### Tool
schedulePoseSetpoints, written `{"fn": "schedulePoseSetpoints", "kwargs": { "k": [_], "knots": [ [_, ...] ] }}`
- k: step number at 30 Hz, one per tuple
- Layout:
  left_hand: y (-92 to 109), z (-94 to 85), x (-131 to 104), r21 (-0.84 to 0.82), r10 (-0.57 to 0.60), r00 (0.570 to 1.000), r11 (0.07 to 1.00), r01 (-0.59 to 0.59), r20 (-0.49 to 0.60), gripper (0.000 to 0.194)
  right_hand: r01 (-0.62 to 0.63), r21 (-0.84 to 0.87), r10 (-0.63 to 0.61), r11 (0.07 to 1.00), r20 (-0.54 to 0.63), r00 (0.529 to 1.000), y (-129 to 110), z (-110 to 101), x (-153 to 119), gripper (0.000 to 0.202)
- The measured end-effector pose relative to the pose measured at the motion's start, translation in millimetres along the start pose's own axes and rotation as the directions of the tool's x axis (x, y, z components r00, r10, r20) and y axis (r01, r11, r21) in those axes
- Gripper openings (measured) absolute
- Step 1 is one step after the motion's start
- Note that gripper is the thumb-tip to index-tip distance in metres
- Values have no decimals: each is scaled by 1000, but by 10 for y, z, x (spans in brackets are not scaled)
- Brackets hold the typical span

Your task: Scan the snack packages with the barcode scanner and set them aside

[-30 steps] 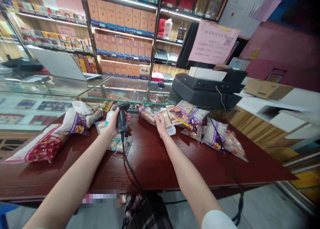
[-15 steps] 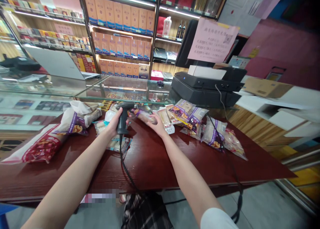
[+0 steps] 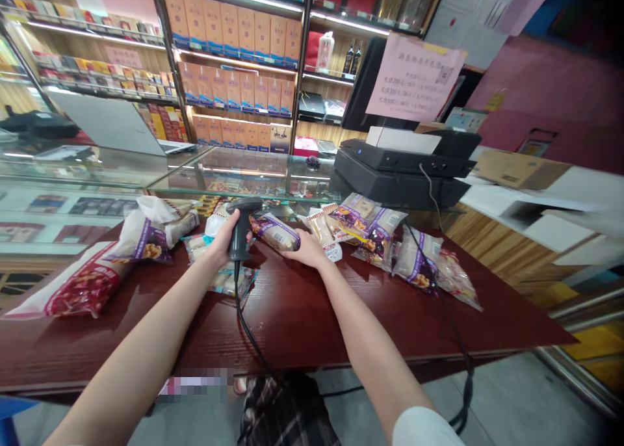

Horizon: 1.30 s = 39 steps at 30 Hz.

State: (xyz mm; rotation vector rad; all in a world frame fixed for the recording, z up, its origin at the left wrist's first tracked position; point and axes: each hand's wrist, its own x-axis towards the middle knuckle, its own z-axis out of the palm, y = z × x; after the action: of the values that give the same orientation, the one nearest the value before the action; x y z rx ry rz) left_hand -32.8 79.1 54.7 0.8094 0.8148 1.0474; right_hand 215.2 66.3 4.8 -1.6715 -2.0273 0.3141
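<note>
My left hand is wrapped round the grip of a black barcode scanner, whose cable hangs down over the table's front edge. In my right hand is the right end of a purple snack bag, tilted, with a barcode patch showing on its surface. The scanner's head is just left of this bag, and the two are close together. Beneath and behind the scanner lie clear-and-blue packets. White packets lie just beyond my right hand.
On the dark red table, a red-and-white bag lies at left; several purple bags lie at right. Behind are a glass counter, a laptop and a black register. A cable crosses the right-hand bags.
The purple bag in my right hand has turned so that its printed side and barcode show more. My right hand has shifted slightly right and down, while the scanner has barely moved.
</note>
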Motion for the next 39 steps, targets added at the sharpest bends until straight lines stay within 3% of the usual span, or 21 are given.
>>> {"fn": "schedulePoseSetpoints", "kwargs": {
  "k": [3,7,16,22,27,30,35,39],
  "knots": [
    [1,8,-21,17,19,999,1000,-20,33,46,18,-26,-23,1000,-220,975,-77,56,0,59],
    [-6,17,-38,86,7,996,996,-15,94,50,58,-63,-79,996,-405,911,-130,113,8,54],
    [-22,-15,-45,211,-93,971,976,45,220,53,55,1,-46,998,-533,845,-106,55,3,57],
    [15,10,-89,197,-126,964,977,80,235,52,78,74,-10,994,-661,750,-56,-114,-21,61],
    [22,30,-121,213,-113,955,975,54,275,52,109,-2,-75,994,-743,665,-46,-256,-52,58],
    [23,32,-121,183,-98,955,982,47,281,50,79,-13,-64,997,-735,675,10,-249,-25,59],
    [-2,22,-92,176,-77,957,984,27,281,46,37,16,-17,999,-660,751,167,-115,51,53],
    [-30,12,-74,212,-75,952,977,12,295,47,23,11,-11,1000,-629,777,196,-75,65,50]
  ]
}}
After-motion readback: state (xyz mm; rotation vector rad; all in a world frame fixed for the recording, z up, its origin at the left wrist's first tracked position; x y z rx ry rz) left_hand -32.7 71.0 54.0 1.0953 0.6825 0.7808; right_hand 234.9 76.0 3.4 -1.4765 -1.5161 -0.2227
